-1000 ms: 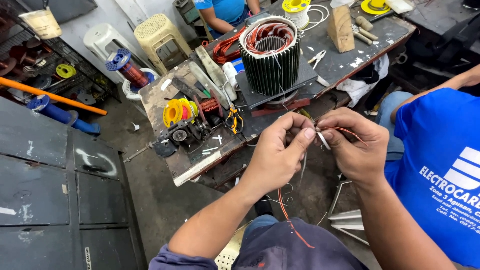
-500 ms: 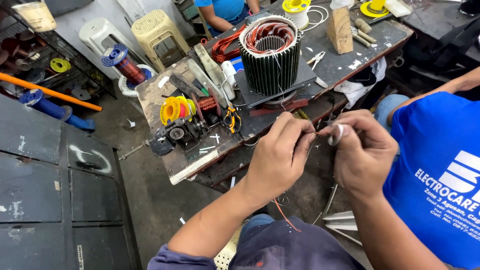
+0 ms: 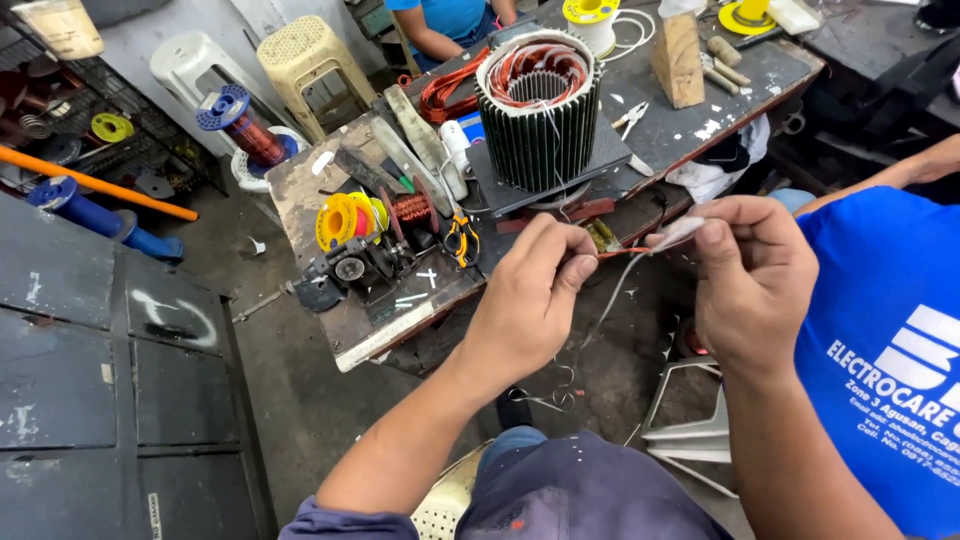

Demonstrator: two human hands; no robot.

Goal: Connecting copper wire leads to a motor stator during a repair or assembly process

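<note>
In the head view, the left hand is curled nearly shut, thumb and fingertips pinching a thin reddish-copper wire that runs across the gap to the right hand. The right hand is also closed, its thumb and forefinger nipping one end of a pale insulating sleeve, which angles up and away from its fingertips; the wire appears to enter that sleeve, though how far it goes in cannot be told. Compared with a second ago, when both hands were pressed close together over the wire, they now stand apart, and the sleeve shows plainly above the right thumb, so the work looks to have moved from gripping the wire end to sliding the sleeve along it. Beyond the left hand's knuckles sits a ribbed dark stator with copper windings on the worn workbench, with a yellow spool further left of that hand. A person in a blue shirt sits just beside the right forearm.
</note>
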